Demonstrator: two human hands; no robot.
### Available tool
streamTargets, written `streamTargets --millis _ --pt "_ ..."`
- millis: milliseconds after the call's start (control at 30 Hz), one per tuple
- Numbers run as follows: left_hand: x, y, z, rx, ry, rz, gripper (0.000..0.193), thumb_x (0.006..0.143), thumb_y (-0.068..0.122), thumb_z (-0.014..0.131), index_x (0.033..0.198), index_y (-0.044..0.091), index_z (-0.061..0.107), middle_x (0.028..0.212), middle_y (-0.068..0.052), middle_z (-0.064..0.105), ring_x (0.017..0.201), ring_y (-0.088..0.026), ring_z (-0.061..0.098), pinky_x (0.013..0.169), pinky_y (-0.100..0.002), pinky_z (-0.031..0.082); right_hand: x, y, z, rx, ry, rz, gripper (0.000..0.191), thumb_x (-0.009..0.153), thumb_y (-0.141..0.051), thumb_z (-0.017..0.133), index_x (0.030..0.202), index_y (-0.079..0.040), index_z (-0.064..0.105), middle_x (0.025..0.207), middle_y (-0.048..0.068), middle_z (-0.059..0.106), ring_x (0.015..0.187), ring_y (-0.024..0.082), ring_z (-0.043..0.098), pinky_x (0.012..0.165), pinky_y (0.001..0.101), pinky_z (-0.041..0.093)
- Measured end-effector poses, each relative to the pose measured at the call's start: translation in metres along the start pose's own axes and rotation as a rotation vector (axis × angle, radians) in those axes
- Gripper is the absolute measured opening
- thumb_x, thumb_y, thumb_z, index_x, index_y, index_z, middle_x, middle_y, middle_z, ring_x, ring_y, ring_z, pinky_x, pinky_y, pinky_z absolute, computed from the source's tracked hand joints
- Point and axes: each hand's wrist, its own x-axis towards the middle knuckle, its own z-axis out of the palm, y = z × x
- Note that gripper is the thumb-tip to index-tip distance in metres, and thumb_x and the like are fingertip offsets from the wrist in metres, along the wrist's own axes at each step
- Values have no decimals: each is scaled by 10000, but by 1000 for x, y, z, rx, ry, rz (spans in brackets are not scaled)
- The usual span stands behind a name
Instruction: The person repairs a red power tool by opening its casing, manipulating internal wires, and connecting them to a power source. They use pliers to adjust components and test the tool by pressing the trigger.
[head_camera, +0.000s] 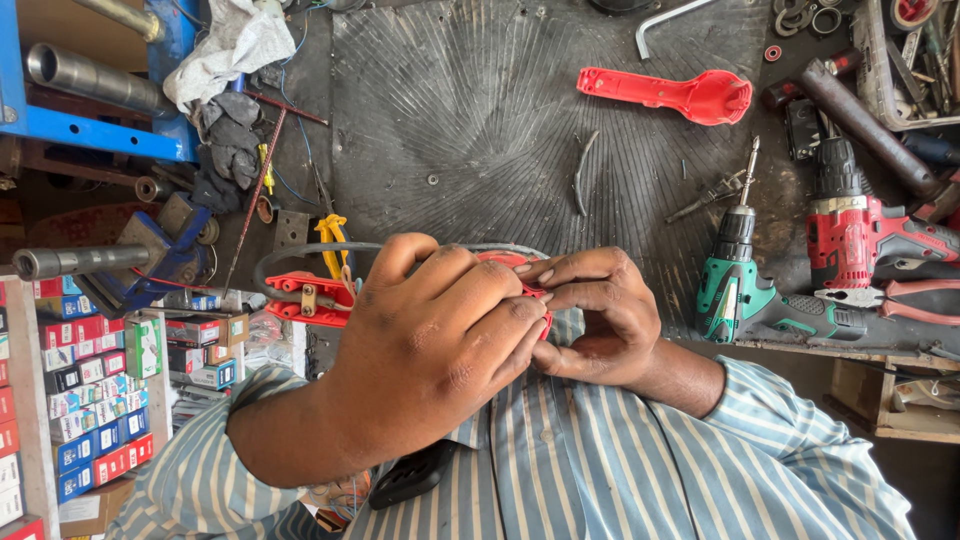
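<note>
Ribbed black matting covers the tabletop (480, 110) beyond both hands. The left hand (440, 345) is curled over a red tool casing (305, 295), which is gripped close to the chest; a black cable (300, 252) loops from it. The right hand (595, 315) is pinched narrowly on the casing's near end, fingertips meeting the left hand's. Beyond the right hand, a loose red casing half (670, 95) is laid. Green drill (745, 290) and red drill (860, 235) are set further right. Left of the left hand, small red, blue and white boxes (95, 420) are stacked on shelves.
</note>
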Motion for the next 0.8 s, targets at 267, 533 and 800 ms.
streamTargets --millis 267,533,800 --pt "3 -3 1 -30 -29 15 194 921 204 763 1081 107 709 1039 -2 653 966 -183 619 878 -424 407 -2 2 -2 29 15 14 410 835 -187 895 1069 14 625 1154 153 576 1100 236 690 973 391 661" --pt "6 -3 -2 -107 -14 -21 171 884 165 793 1009 113 688 1036 -12 651 978 -198 629 870 -421 422 -3 2 -4 -38 22 -2 436 801 -222 906 1038 2 616 1150 151 588 1089 227 665 919 364 649" --pt "5 1 -1 -113 -39 -67 193 902 143 778 1030 53 664 1079 -57 655 975 -233 647 828 -410 480 -7 8 -7 -29 -11 -88 379 843 -195 894 1059 11 661 1190 179 541 1116 270 671 920 359 625"
